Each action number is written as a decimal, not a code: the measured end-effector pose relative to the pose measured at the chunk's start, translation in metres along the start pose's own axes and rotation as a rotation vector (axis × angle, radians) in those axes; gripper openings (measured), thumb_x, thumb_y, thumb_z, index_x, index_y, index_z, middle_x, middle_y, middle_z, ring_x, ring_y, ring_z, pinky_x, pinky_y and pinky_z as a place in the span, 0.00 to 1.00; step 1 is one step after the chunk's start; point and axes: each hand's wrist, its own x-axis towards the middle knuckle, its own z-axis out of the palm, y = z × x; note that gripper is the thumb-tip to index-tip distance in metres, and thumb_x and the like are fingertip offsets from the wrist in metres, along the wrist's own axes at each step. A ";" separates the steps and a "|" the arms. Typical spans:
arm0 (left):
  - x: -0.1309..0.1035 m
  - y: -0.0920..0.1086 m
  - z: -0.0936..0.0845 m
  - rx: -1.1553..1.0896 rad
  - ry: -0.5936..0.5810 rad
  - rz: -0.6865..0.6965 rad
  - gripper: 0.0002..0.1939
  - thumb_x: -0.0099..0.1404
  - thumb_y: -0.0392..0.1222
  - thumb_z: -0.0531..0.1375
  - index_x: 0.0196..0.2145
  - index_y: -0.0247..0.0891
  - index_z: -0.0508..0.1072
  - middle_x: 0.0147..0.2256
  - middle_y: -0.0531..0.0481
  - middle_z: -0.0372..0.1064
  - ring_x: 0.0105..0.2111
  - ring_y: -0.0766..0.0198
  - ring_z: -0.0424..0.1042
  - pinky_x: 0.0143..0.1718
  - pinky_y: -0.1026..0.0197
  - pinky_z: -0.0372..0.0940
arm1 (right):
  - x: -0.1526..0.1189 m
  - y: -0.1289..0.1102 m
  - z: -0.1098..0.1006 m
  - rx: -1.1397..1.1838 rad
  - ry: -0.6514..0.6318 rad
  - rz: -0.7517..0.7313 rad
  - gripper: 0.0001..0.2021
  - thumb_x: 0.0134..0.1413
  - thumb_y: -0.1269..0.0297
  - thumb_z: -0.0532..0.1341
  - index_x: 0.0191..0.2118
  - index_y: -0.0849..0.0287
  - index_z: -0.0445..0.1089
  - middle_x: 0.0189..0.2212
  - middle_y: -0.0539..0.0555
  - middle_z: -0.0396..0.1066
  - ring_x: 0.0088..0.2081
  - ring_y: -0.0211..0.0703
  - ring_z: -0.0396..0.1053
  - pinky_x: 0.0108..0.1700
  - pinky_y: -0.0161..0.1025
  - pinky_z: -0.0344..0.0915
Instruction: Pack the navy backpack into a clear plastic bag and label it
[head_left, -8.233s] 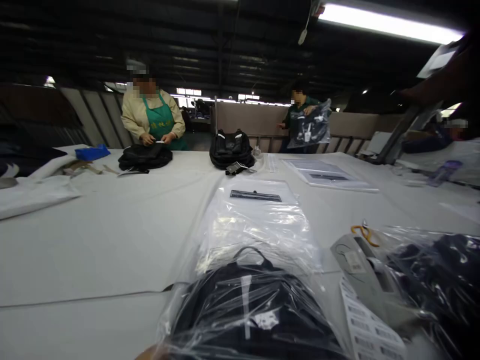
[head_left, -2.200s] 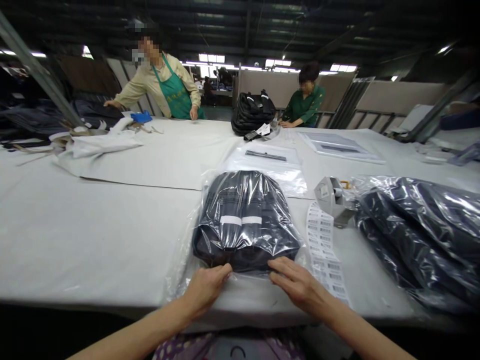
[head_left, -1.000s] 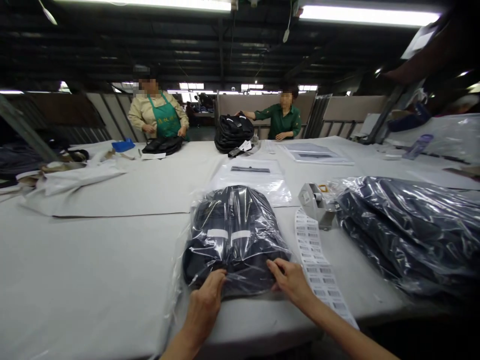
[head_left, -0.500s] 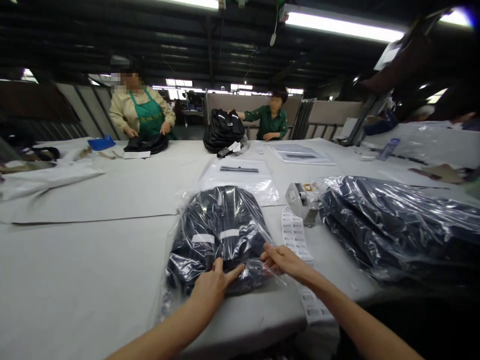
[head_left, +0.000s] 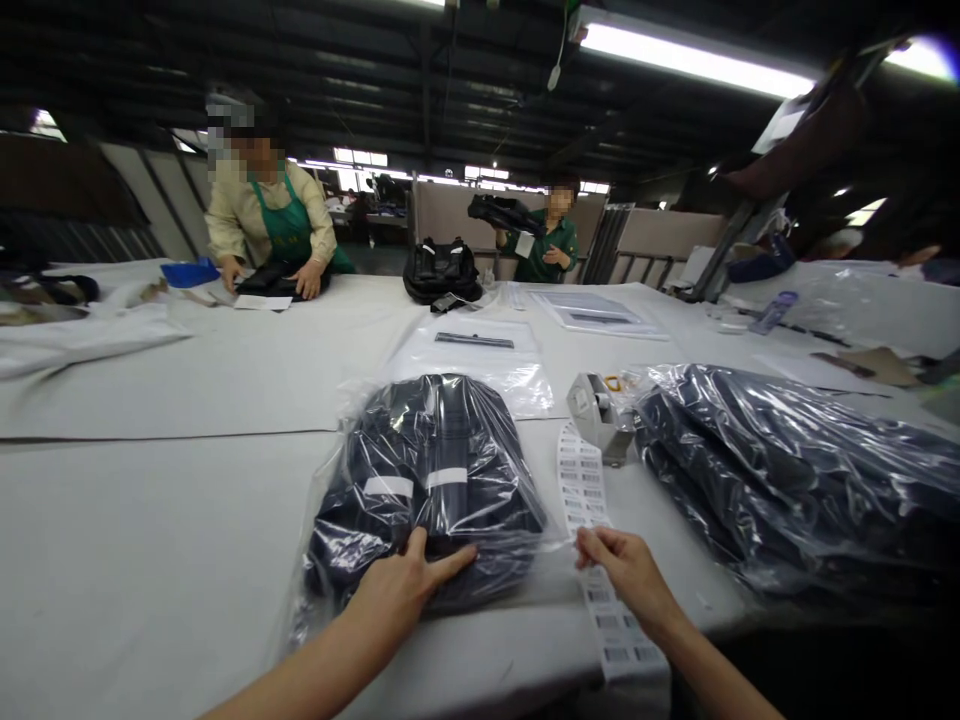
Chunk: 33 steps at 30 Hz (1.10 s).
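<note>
A dark bag sealed in a clear plastic bag point(head_left: 431, 480) lies on the white table point(head_left: 150, 520) in front of me. My left hand point(head_left: 401, 590) presses flat on its near edge, fingers spread. My right hand point(head_left: 626, 575) has left the bag and pinches the long strip of barcode labels point(head_left: 589, 500) that runs down beside it to the table's front edge.
A label dispenser point(head_left: 596, 415) stands at the strip's far end. A pile of bagged dark bags point(head_left: 787, 470) lies at the right. Empty clear bags point(head_left: 480, 355) lie beyond. Across the table two people handle black bags point(head_left: 441, 272).
My right hand moved off the bagged bag to the right and took hold of the label strip. My left hand stayed pressed on the bag. The far person lifted a black bag.
</note>
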 end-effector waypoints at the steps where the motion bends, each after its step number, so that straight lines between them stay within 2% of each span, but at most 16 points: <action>1: 0.000 -0.001 0.001 -0.015 0.007 0.009 0.45 0.55 0.20 0.47 0.59 0.67 0.46 0.45 0.41 0.62 0.23 0.61 0.74 0.24 0.61 0.67 | 0.005 0.007 -0.002 0.083 0.009 0.111 0.21 0.53 0.48 0.56 0.21 0.61 0.68 0.19 0.52 0.69 0.23 0.41 0.67 0.29 0.37 0.65; 3: 0.000 -0.003 0.001 -0.045 0.011 0.017 0.43 0.55 0.21 0.47 0.59 0.66 0.49 0.43 0.42 0.62 0.23 0.62 0.73 0.24 0.62 0.66 | 0.012 0.019 -0.009 0.202 0.059 0.307 0.18 0.49 0.50 0.58 0.24 0.62 0.69 0.17 0.52 0.68 0.20 0.41 0.66 0.24 0.38 0.64; 5: 0.001 -0.003 0.001 -0.065 0.003 0.023 0.42 0.56 0.22 0.48 0.59 0.66 0.49 0.43 0.42 0.62 0.23 0.61 0.73 0.23 0.61 0.66 | 0.012 0.017 -0.016 0.195 0.226 0.350 0.15 0.47 0.53 0.59 0.31 0.62 0.69 0.20 0.53 0.70 0.23 0.45 0.68 0.24 0.39 0.65; 7: 0.003 -0.002 0.000 -0.076 -0.011 0.032 0.43 0.56 0.22 0.48 0.59 0.67 0.46 0.43 0.42 0.62 0.22 0.59 0.73 0.22 0.59 0.66 | 0.006 -0.001 -0.015 0.096 0.464 0.166 0.14 0.49 0.56 0.58 0.38 0.60 0.68 0.29 0.56 0.71 0.30 0.48 0.69 0.29 0.41 0.67; 8: 0.003 -0.002 -0.001 -0.078 -0.018 0.035 0.43 0.57 0.22 0.48 0.59 0.68 0.45 0.42 0.42 0.62 0.22 0.58 0.73 0.22 0.59 0.66 | 0.001 -0.014 -0.009 0.042 0.534 -0.008 0.14 0.51 0.57 0.57 0.41 0.58 0.67 0.34 0.57 0.71 0.34 0.48 0.69 0.33 0.42 0.68; 9: 0.004 -0.002 -0.003 -0.078 -0.027 0.035 0.42 0.58 0.23 0.48 0.59 0.69 0.44 0.42 0.42 0.62 0.22 0.58 0.73 0.21 0.58 0.66 | -0.003 -0.027 0.001 0.011 0.511 -0.206 0.13 0.53 0.58 0.56 0.43 0.56 0.66 0.36 0.57 0.70 0.36 0.49 0.68 0.36 0.43 0.68; 10: 0.003 -0.003 -0.005 -0.079 -0.032 0.035 0.41 0.59 0.25 0.48 0.59 0.69 0.44 0.41 0.43 0.62 0.22 0.57 0.73 0.21 0.57 0.66 | -0.007 -0.040 0.015 -0.024 0.367 -0.420 0.12 0.54 0.60 0.56 0.44 0.55 0.65 0.38 0.58 0.69 0.39 0.49 0.68 0.39 0.44 0.68; 12: 0.000 -0.006 -0.011 -0.096 -0.037 0.046 0.36 0.62 0.29 0.48 0.59 0.67 0.46 0.41 0.43 0.62 0.23 0.57 0.73 0.22 0.56 0.67 | -0.008 -0.057 0.048 -0.113 -0.053 -0.793 0.17 0.51 0.62 0.59 0.48 0.55 0.64 0.43 0.61 0.67 0.44 0.52 0.66 0.44 0.46 0.66; 13: -0.003 -0.008 -0.014 -0.121 -0.036 0.062 0.33 0.63 0.31 0.49 0.59 0.64 0.48 0.41 0.43 0.62 0.23 0.57 0.73 0.23 0.56 0.67 | -0.004 -0.062 0.066 -0.154 -0.231 -0.879 0.20 0.50 0.63 0.61 0.50 0.56 0.62 0.45 0.61 0.65 0.47 0.53 0.64 0.47 0.47 0.65; 15: -0.013 -0.016 -0.016 -0.196 -0.023 0.109 0.29 0.63 0.32 0.49 0.59 0.55 0.52 0.41 0.45 0.62 0.25 0.59 0.72 0.26 0.58 0.67 | 0.009 -0.062 0.095 -0.228 -0.415 -0.897 0.26 0.49 0.61 0.63 0.54 0.58 0.57 0.47 0.62 0.64 0.49 0.52 0.62 0.49 0.49 0.63; 19: -0.031 -0.029 -0.006 -0.400 0.057 0.155 0.21 0.64 0.28 0.46 0.53 0.42 0.54 0.42 0.47 0.62 0.29 0.64 0.69 0.28 0.64 0.65 | 0.035 -0.047 0.122 -0.355 -0.471 -0.841 0.18 0.51 0.59 0.63 0.48 0.53 0.66 0.42 0.57 0.66 0.43 0.49 0.62 0.46 0.49 0.62; 23: -0.044 -0.035 -0.005 -0.665 0.155 0.189 0.13 0.70 0.35 0.43 0.51 0.43 0.51 0.46 0.48 0.63 0.34 0.67 0.71 0.34 0.65 0.66 | 0.039 -0.038 0.122 -0.293 -0.431 -0.858 0.07 0.57 0.61 0.57 0.38 0.50 0.73 0.38 0.55 0.64 0.41 0.47 0.61 0.42 0.45 0.62; 25: -0.060 -0.043 -0.011 -0.828 0.220 0.181 0.19 0.69 0.43 0.49 0.55 0.46 0.45 0.53 0.44 0.59 0.37 0.67 0.72 0.39 0.64 0.67 | 0.038 -0.038 0.121 -0.262 -0.408 -0.850 0.08 0.59 0.62 0.56 0.37 0.51 0.73 0.36 0.55 0.63 0.41 0.46 0.61 0.41 0.44 0.62; 27: -0.088 -0.055 -0.012 -0.902 0.327 0.177 0.34 0.63 0.51 0.56 0.58 0.46 0.39 0.58 0.38 0.53 0.46 0.61 0.69 0.46 0.59 0.66 | 0.037 -0.039 0.122 -0.259 -0.398 -0.852 0.08 0.59 0.63 0.56 0.36 0.52 0.72 0.36 0.55 0.64 0.40 0.46 0.61 0.40 0.44 0.62; 30: -0.139 -0.075 0.005 -0.650 0.447 0.132 0.51 0.51 0.60 0.64 0.61 0.42 0.39 0.59 0.31 0.49 0.58 0.44 0.53 0.57 0.39 0.52 | 0.037 -0.040 0.123 -0.262 -0.382 -0.861 0.08 0.59 0.63 0.55 0.35 0.52 0.72 0.35 0.55 0.64 0.39 0.46 0.62 0.40 0.44 0.63; 33: -0.169 -0.083 0.037 -0.263 0.401 0.114 0.50 0.47 0.58 0.67 0.61 0.45 0.47 0.59 0.34 0.48 0.59 0.39 0.48 0.56 0.28 0.40 | 0.036 -0.041 0.123 -0.268 -0.380 -0.863 0.08 0.59 0.64 0.56 0.35 0.52 0.72 0.36 0.55 0.64 0.40 0.46 0.62 0.41 0.45 0.63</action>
